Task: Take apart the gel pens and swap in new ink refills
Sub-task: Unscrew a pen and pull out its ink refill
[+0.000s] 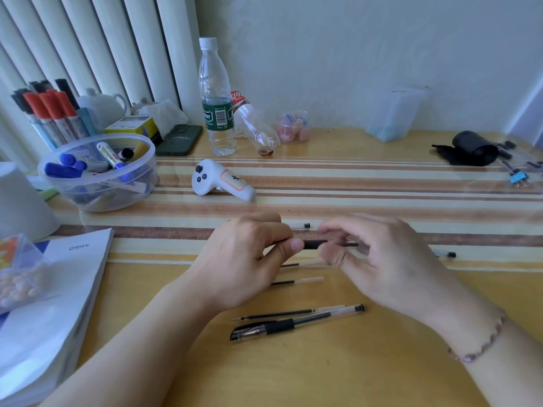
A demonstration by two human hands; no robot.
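Black-gripped pen: slim clear plastic gel pen [316,245], held level above the striped mat, between both hands.
Left hand [244,259]: pinched shut on its rubber grip end.
Right hand [390,259]: blurred; fingers closed around the barrel.
Handling: light, stiff, likely slippery plastic; best held at the rubber sleeve.
Spare: thin black-filled refill [282,313] lying on the desk, near.

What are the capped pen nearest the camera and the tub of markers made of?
Capped pen: clear, glossy plastic barrel, as the refill shows through; the matte black grip band looks like rubber. Marker tub: translucent, slightly frosted plastic, as the markers inside show through its wall.
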